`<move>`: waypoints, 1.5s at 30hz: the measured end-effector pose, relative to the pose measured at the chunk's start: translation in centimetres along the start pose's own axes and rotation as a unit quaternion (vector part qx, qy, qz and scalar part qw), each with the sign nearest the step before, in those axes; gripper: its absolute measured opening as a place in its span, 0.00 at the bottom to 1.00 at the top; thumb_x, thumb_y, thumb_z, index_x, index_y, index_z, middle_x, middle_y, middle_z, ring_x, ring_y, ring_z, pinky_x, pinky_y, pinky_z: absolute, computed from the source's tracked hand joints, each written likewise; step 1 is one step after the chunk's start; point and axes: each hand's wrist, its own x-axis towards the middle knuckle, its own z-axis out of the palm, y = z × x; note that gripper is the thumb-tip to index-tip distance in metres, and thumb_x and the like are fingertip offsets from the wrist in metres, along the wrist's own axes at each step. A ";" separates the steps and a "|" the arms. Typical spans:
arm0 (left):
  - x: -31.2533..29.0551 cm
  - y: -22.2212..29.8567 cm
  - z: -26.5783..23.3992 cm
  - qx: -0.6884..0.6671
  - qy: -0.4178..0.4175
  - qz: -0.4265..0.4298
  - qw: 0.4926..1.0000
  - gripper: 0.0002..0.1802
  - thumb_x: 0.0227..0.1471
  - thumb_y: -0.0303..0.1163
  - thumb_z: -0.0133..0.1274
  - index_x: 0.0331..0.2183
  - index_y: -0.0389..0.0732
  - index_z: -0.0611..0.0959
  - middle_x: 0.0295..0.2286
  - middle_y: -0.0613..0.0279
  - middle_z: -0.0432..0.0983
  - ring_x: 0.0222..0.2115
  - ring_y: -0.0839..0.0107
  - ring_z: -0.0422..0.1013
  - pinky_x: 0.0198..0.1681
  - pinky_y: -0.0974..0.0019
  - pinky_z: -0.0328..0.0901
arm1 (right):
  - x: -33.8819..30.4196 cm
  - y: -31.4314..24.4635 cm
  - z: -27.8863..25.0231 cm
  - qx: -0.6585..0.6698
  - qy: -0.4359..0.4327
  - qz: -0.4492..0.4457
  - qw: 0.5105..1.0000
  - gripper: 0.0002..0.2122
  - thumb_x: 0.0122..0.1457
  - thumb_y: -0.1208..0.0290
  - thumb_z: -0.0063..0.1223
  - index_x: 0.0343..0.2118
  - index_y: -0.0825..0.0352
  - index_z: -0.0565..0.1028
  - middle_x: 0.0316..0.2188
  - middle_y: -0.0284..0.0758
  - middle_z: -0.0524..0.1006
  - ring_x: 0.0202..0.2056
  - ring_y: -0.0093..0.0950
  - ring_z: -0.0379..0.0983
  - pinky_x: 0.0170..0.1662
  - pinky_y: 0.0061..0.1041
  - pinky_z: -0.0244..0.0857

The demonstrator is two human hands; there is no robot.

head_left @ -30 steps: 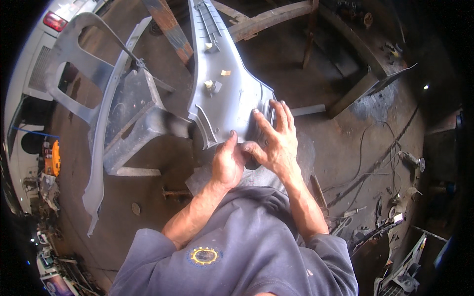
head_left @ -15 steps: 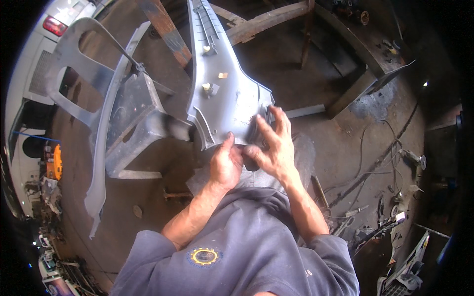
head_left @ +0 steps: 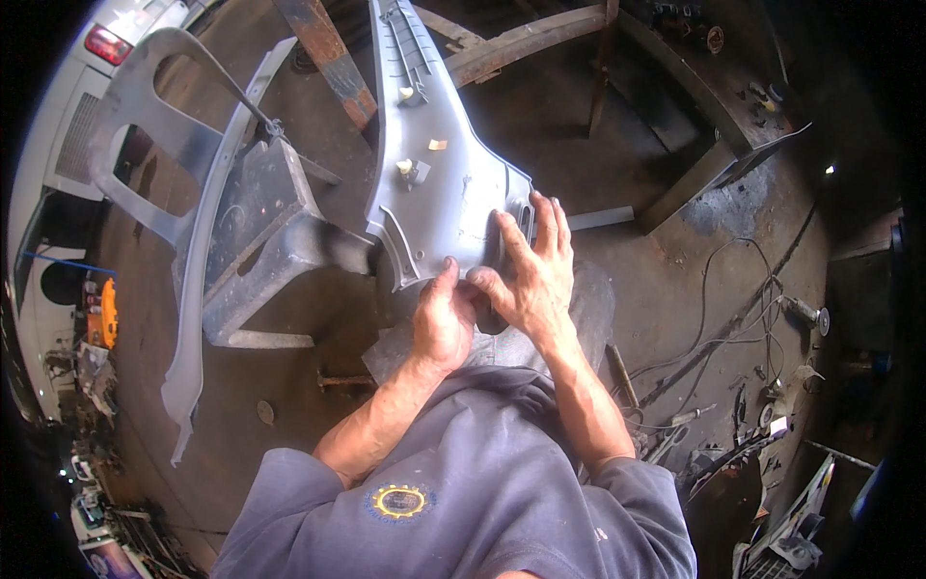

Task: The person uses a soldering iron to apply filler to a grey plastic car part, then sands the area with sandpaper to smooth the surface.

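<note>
1. Gray panel (head_left: pixel 429 207) is by my lap (head_left: pixel 511 351).
2. Left hand (head_left: pixel 444 326) meets its near edge, grip hidden; right hand (head_left: pixel 535 289) spreads over the near-right corner.
3. Probably feeling it over; next calls for light, steady fingers.

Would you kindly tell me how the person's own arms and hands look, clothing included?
The left hand and right hand are gloveless and look somewhat grimy. The forearms are bare, without watch or bracelet, below short greyish-blue shirt sleeves.
</note>
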 end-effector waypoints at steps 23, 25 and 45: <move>-0.1 1.4 -2.4 0.133 -0.021 -0.070 0.988 0.21 0.61 0.38 0.47 0.50 0.33 0.74 0.46 0.50 0.76 0.48 0.61 0.72 0.50 0.55 0.66 | -7.9 4.4 -3.2 0.008 0.003 0.156 0.988 0.23 0.49 0.64 0.67 0.47 0.67 0.75 0.50 0.46 0.73 0.53 0.44 0.67 0.56 0.40 0.64; -1.2 4.9 -1.8 0.287 -0.044 -0.118 0.949 0.18 0.55 0.33 0.54 0.45 0.33 0.78 0.45 0.50 0.78 0.45 0.64 0.74 0.48 0.61 0.68 | -12.3 9.1 -3.1 -0.191 -0.139 0.331 0.914 0.26 0.56 0.50 0.57 0.48 0.69 0.74 0.49 0.48 0.74 0.53 0.45 0.69 0.55 0.40 0.64; -6.9 4.4 -2.9 0.574 -0.216 0.040 0.789 0.13 0.49 0.23 0.60 0.39 0.31 0.79 0.30 0.58 0.78 0.30 0.72 0.72 0.36 0.70 0.66 | -20.1 -2.2 -8.8 0.251 -0.005 0.463 0.850 0.14 0.63 0.63 0.52 0.44 0.70 0.75 0.39 0.42 0.77 0.41 0.37 0.75 0.46 0.32 0.69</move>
